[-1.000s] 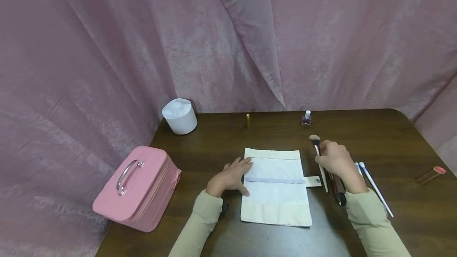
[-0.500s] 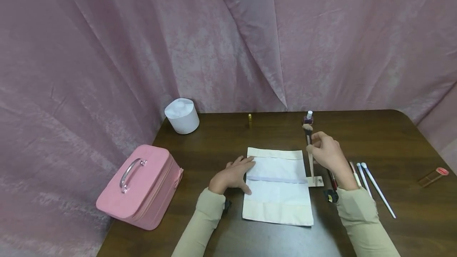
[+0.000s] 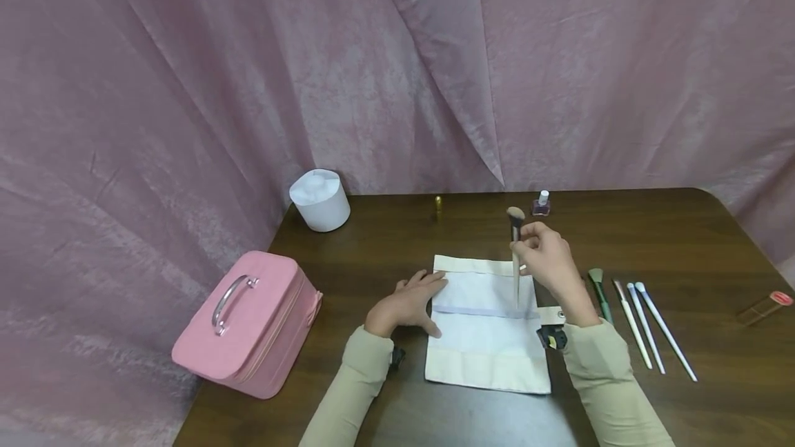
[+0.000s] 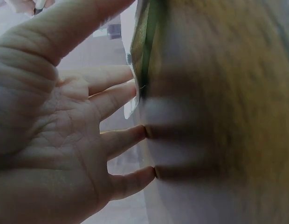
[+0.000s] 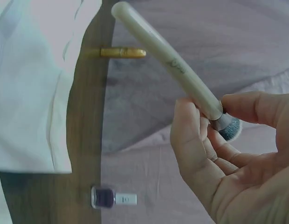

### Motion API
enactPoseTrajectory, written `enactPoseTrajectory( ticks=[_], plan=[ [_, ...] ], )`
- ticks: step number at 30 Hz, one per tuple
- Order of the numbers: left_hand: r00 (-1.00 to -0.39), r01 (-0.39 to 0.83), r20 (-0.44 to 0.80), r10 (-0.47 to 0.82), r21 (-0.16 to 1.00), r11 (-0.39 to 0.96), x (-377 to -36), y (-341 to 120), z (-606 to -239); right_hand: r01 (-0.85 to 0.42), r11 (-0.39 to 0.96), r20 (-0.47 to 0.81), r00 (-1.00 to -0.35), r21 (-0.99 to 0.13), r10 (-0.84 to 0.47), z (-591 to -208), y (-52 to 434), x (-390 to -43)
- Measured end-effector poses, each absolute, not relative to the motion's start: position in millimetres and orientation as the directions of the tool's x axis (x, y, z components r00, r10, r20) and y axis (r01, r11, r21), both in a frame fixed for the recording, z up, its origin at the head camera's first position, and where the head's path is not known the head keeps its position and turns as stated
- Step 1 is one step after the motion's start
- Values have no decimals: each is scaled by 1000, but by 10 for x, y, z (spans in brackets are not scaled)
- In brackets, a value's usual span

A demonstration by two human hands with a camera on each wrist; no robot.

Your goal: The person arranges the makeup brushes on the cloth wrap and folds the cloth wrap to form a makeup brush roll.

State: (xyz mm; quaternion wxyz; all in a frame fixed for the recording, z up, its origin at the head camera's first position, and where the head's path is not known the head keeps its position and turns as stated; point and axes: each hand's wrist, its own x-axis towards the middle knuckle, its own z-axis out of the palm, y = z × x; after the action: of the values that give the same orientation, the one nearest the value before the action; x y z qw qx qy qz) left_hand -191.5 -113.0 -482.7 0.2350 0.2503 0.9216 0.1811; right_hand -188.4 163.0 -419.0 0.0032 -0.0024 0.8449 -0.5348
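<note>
From the head view, your left hand [image 3: 406, 305] lies flat with straight fingers on the pouch [image 3: 487, 326], pinning its edge to the worktop [image 3: 683, 240], while your right hand [image 3: 546, 261] holds the brush [image 3: 515, 254] upright above the pouch's band. At the left wrist, your fingers [image 4: 121, 140] are spread, their tips touching the cloth. At the right wrist, your fingers [image 5: 196, 140] and thumb pinch the brush [image 5: 168, 65] near its ferrule, leaving the handle end free.

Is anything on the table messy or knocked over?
Nothing stands out. The nail polish bottle stands upright, the spare brushes lie side by side, and the cloth roll lies flat.
</note>
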Motion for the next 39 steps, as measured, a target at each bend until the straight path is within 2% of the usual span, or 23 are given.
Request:
enactPoseTrajectory(
  ticks=[11,18,29,39],
  plan=[
    [-764,377,-337,550,458,805,-1924,-1130,-4820,-66,358,71,-998,-931,-1,-4273,1355,-2001],
    [-754,389,-337,564,463,796,-1934,-1141,-4842,-74,341,67,-997,-937,-33,-4347,1187,-2025],
    [-750,418,-291,594,487,767,-1977,-1193,-4827,-132,310,151,-988,-942,37,-4465,921,-2009],
    [-778,412,-249,577,492,767,-1977,-1218,-4824,-86,299,112,-991,-950,70,-4589,755,-2002]
  ],
)
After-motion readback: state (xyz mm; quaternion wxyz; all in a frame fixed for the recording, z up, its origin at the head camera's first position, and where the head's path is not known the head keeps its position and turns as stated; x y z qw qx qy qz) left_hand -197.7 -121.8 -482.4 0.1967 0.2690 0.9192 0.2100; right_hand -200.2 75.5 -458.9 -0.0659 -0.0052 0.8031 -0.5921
